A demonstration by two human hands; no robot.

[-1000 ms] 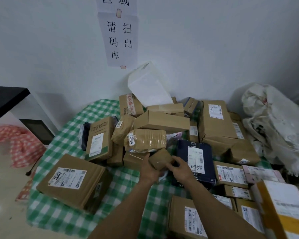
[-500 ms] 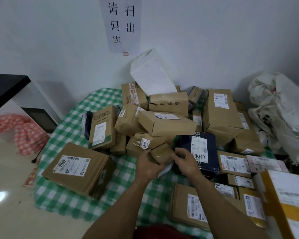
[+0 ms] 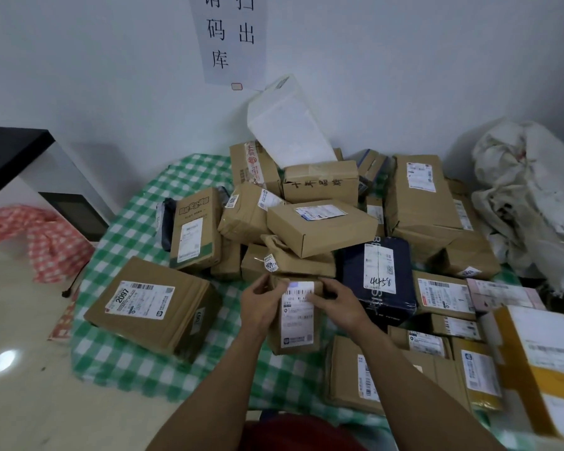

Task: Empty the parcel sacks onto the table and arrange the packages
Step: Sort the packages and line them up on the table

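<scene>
Small brown labelled parcel (image 3: 295,317) clasped in both grips, left hand (image 3: 261,307), right hand (image 3: 336,302), before unsorted heap; white sack (image 3: 531,190) seemingly emptied.

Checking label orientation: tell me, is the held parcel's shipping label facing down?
No: both hands hold the small brown parcel with its label facing the camera.

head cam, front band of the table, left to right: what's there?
Red checked cloth → box labelled 2097 → left hand → small parcel held in both hands → right hand → dark blue box marked 4458 → yellow and white box.
</scene>
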